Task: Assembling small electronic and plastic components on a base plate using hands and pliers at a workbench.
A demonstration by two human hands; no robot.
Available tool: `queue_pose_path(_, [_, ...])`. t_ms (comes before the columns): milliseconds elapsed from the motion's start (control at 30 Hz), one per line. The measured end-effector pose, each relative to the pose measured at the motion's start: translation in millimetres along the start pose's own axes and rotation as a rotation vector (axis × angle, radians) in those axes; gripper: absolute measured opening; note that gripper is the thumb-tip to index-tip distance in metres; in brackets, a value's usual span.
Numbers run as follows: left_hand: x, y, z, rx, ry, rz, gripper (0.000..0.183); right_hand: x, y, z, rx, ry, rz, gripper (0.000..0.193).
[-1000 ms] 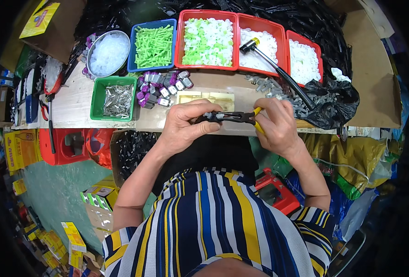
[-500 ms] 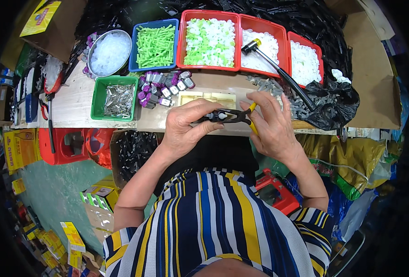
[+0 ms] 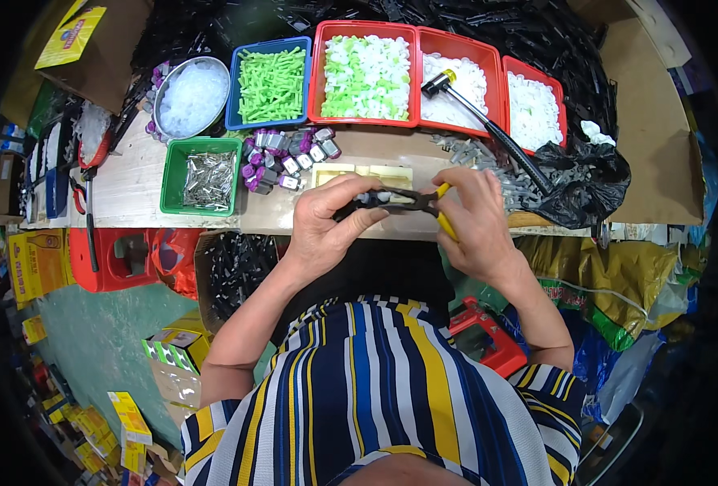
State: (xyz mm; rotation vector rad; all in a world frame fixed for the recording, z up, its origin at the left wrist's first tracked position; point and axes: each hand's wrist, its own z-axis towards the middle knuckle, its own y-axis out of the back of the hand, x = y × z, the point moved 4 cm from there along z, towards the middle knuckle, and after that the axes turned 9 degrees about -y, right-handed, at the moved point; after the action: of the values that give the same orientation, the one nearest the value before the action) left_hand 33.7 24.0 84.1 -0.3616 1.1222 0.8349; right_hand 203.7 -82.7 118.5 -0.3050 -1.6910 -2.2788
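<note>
My left hand [image 3: 324, 224] pinches a small black part [image 3: 351, 207] between thumb and fingers, with a pale piece at its right end; most of it is hidden by the fingers. My right hand [image 3: 484, 223] is closed around the yellow handles of a pair of pliers [image 3: 412, 200]. The dark jaws point left and meet the part at my left fingertips; whether they grip it is too blurred to tell. Just beyond my hands, a cream plastic fixture [image 3: 390, 173] lies on the bench.
Behind stand a blue bin [image 3: 229, 113] of green strips, red bins [image 3: 320, 109] of white and green pieces, and a bowl [image 3: 158, 113] of clear bits. A green bin [image 3: 167, 201] holds metal pins. A hammer [image 3: 497, 134] leans across a red bin toward a black bag [image 3: 590, 190].
The pliers have turned slightly in my right hand, and its raised fingers have curled in closer on the handles. My left hand has barely shifted and still holds the black part.
</note>
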Motion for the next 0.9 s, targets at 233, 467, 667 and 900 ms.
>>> queue_pose_path(233, [-3.7, 2.6, 0.6, 0.022, -0.032, 0.093, 0.024, 1.0, -2.5, -2.5, 0.043, -0.023, 0.069, 0.024])
queue_pose_path(467, [-3.3, 0.2, -8.2, 0.014, -0.044, 0.099, 0.023, 4.6, -11.0, -2.7, 0.029, 0.066, 0.067, 0.021])
queue_pose_path(667, [2.1, 3.2, -10.0, 0.154, 0.140, -0.066, 0.024, -2.8, -12.4, -6.9, 0.064, 0.118, 0.083, 0.022])
queue_pose_path(900, [13.9, -1.0, -20.8, 0.400, 0.527, -0.734, 0.031, -0.1, -5.4, -15.4, 0.053, 0.236, 0.066, 0.019])
